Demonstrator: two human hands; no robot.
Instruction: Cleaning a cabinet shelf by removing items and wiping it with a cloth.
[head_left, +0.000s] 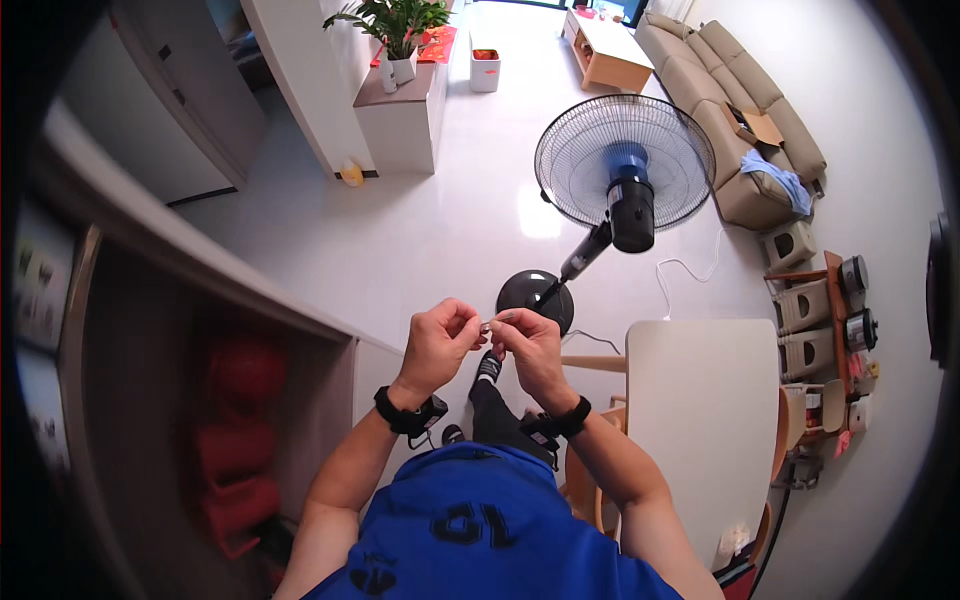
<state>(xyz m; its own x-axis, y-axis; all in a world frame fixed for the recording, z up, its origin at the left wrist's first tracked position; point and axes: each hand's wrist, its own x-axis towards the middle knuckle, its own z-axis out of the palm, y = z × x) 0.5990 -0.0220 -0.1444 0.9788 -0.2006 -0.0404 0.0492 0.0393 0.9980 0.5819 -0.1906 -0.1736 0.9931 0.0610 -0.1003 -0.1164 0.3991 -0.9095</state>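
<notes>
Both hands meet in front of my body, fingertips almost touching. Between them is a small shiny object (486, 328), too small to identify. My left hand (442, 341) pinches one side of it between thumb and index finger. From the other side, my right hand (529, 346) pinches it in the same manner, and a thin light piece shows along the right fingers. Each wrist wears a black strap with a small device. Beyond the hands, on the floor, stands a black pedestal fan (630, 210); its round base (517, 289) lies just past my fingers.
To the right is a white table (701, 420) with wooden chairs. A beige sofa (739, 97) and stacked stools (806, 352) line the right wall. An open cabinet (315, 405) is on my left. A white cable (686, 276) crosses the floor. A potted plant (397, 30) tops a sideboard (397, 124).
</notes>
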